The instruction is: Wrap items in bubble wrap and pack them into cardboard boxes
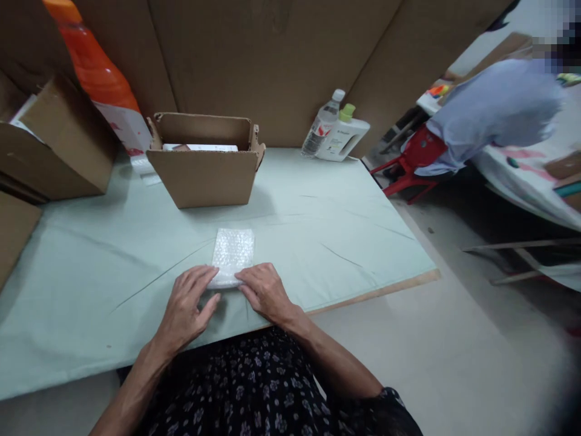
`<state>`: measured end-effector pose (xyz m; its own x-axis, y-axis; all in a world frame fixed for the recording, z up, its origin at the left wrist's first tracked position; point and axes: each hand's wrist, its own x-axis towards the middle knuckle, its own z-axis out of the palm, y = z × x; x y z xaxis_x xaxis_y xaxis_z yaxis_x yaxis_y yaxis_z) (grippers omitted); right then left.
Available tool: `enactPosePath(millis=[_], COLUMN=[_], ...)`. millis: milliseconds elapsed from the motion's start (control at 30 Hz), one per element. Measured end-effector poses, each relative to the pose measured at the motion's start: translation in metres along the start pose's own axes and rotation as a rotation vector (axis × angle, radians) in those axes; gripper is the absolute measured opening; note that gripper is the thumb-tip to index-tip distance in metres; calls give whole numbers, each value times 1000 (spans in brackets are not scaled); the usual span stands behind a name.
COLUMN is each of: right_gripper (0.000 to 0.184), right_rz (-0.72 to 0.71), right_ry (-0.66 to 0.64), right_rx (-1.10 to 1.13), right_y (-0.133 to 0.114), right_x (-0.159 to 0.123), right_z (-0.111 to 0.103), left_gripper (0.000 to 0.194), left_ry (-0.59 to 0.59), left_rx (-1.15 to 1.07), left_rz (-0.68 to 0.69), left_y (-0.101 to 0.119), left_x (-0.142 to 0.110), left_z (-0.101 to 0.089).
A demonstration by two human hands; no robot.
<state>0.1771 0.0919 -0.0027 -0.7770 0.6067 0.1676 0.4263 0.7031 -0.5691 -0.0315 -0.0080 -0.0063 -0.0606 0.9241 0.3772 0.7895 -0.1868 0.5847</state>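
Note:
A small piece of bubble wrap (233, 248) lies flat on the green-covered table, its near edge folded over into a thicker band. At the left end of that band, the fingertips of my left hand (187, 303) rest on the wrap, while the thumb stands apart from them. My right hand (267, 293) pinches the band's right end between thumb and bent fingers. Whether anything lies inside the fold cannot be seen.
Beyond the wrap stands an open cardboard box (213, 178) with white items inside. Another carton (68, 139) and a tall orange bottle (106, 79) are at left. A water bottle (321, 124) and white jug (342, 139) stand at the back. Someone sits on a red chair (422, 148) at right.

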Motion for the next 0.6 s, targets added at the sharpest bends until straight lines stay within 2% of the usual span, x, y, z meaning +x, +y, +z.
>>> enactPosePath(millis=[67, 133, 267, 400, 500, 600], right_gripper=[28, 30, 35, 41, 30, 29], right_rz=[37, 46, 30, -90, -48, 49], right_ry=[-15, -21, 110, -16, -50, 19], right_rx=[123, 161, -22, -164, -169, -23], right_y=[0, -1, -6, -10, -7, -7], right_x=[-2, -6, -11, 0, 13, 20], right_z=[-1, -6, -16, -10, -1, 2], left_gripper=[40, 41, 42, 39, 47, 66], left_ry=[-47, -74, -56, -2, 54, 134], left_rx=[-37, -48, 14, 65, -91, -436], left_rz=[-17, -109, -253, -327, -479, -725], left_y=[3, 6, 5, 1, 5, 16], left_x=[-5, -5, 12, 24, 17, 4], left_z=[-4, -4, 7, 14, 9, 3])
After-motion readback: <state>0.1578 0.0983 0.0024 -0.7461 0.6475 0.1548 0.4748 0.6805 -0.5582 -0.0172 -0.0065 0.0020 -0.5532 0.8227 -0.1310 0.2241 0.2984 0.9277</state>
